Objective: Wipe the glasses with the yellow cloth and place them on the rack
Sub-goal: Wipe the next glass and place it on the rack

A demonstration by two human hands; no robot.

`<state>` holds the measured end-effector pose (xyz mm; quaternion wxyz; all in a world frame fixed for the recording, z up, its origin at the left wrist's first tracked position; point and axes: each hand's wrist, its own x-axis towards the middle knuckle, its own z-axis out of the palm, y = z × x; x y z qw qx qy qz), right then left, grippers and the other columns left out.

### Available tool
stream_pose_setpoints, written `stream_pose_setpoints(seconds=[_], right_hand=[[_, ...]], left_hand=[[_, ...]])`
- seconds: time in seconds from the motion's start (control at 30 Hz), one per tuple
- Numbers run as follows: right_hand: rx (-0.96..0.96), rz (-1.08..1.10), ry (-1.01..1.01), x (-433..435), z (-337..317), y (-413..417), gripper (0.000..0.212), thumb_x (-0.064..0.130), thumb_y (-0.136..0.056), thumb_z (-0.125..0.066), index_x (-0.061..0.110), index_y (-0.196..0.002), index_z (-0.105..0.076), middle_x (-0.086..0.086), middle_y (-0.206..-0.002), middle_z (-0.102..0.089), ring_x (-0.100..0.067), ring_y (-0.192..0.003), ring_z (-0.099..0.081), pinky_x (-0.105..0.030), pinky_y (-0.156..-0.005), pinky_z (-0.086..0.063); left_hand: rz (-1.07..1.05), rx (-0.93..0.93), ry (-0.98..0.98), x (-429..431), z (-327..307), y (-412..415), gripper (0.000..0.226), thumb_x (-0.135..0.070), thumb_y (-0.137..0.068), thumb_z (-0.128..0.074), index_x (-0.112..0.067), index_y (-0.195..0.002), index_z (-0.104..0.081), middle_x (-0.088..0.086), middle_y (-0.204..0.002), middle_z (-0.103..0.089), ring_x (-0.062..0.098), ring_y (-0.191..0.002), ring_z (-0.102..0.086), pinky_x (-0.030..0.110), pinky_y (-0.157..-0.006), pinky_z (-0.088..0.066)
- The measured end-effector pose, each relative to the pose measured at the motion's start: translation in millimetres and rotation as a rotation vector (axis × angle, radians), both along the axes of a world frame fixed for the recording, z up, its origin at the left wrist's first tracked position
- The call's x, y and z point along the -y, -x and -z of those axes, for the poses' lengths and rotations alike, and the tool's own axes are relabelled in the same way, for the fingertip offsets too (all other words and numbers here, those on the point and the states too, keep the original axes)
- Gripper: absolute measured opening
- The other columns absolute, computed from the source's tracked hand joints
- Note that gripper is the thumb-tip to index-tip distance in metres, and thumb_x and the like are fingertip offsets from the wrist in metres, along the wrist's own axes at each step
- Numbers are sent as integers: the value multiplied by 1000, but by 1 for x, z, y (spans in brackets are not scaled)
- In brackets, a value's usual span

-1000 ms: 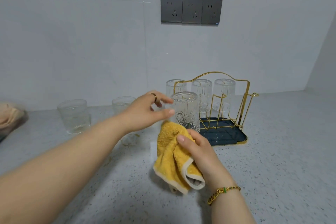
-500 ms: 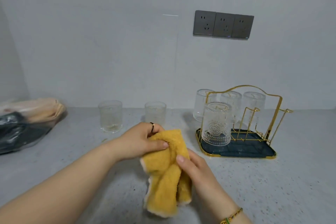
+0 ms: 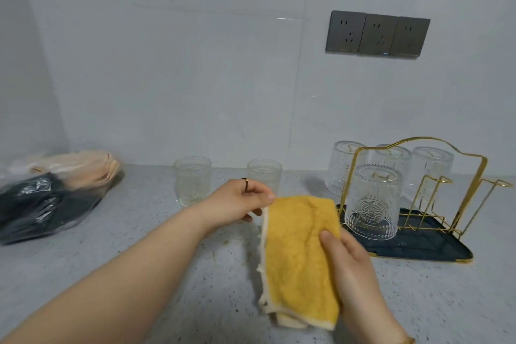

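Both hands hold the yellow cloth [image 3: 300, 257] above the counter. My left hand [image 3: 237, 201] pinches its upper left corner, and my right hand [image 3: 349, 260] grips its right side, thumb on top. The cloth hangs spread out, cream-edged. Two upright clear glasses stand near the wall: one glass [image 3: 192, 180] on the left, the other glass [image 3: 265, 173] just behind my left hand. The gold wire rack [image 3: 458, 193] on a dark tray [image 3: 435, 250] sits at the right. Several patterned glasses hang upside down on it, the nearest glass [image 3: 372, 201] at its front left.
A plastic-wrapped bundle of dark and beige items [image 3: 53, 195] lies at the far left of the speckled grey countertop [image 3: 139, 234]. A grey triple socket [image 3: 377, 33] is on the tiled wall above the rack.
My left hand came back from the rack's front glass and took the cloth's corner. The cloth went from bunched to spread between both hands. The view has swung left.
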<state>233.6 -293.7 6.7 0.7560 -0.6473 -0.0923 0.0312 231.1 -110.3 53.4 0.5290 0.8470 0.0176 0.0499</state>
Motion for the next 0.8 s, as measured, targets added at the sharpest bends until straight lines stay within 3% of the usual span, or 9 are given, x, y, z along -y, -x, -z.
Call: stream_pose_setpoints(seconds=[0.1,0.27,0.37,0.43,0.6,0.7,0.8], right_hand=[[-121,41,-121,10,-3,-14,20,14,-90,-47,16,-77,-61,-7,-80,-65,-26,-79,-59,-40,-80,-47],[-130,77,-82,9,5,-26,19,17,-91,-46,21,-78,-59,-4,-87,-65,-24,-87,-60,-41,-86,-47],[-103,115,-62,9,10,-28,20,19,-91,-47,22,-76,-60,0,-85,-65,-22,-88,-60,-41,-86,-46],[-90,140,-53,10,11,-30,22,19,-90,-49,22,-72,-61,0,-82,-65,-24,-87,-60,-44,-88,-46],[-96,148,-55,13,12,-36,30,20,-89,-50,22,-63,-65,3,-72,-66,-24,-83,-61,-43,-85,-46],[-97,147,-52,13,13,-38,35,22,-88,-51,31,-59,-69,8,-59,-68,-21,-81,-61,-43,-84,-47],[-77,161,-75,13,15,-40,36,23,-88,-51,37,-61,-69,15,-60,-69,-21,-82,-61,-42,-82,-48]], left_hand=[[-209,21,48,-10,15,-19,8,-24,-89,-57,-19,-94,-61,1,-96,-62,9,-77,-56,22,-72,-46],[-464,-48,-25,-18,38,-66,65,-30,-83,-66,-5,-136,-37,12,-133,-49,24,-117,-51,21,-91,-35],[-445,-173,-197,-16,51,-92,92,-51,-68,-72,-10,-138,-30,11,-140,-45,29,-127,-44,38,-106,-34],[-476,-183,-263,-12,55,-104,91,-58,-62,-72,-14,-133,-36,8,-135,-50,29,-126,-44,41,-106,-33],[-586,-212,-354,-4,65,-120,86,-56,-68,-70,-12,-131,-32,9,-132,-51,29,-129,-39,44,-110,-20],[-609,-203,-338,-4,70,-123,86,-56,-68,-70,-13,-132,-31,7,-133,-52,27,-130,-40,46,-113,-12],[-640,-153,-303,-3,72,-120,82,-52,-69,-70,-15,-132,-33,4,-132,-54,24,-128,-44,43,-115,-6]])
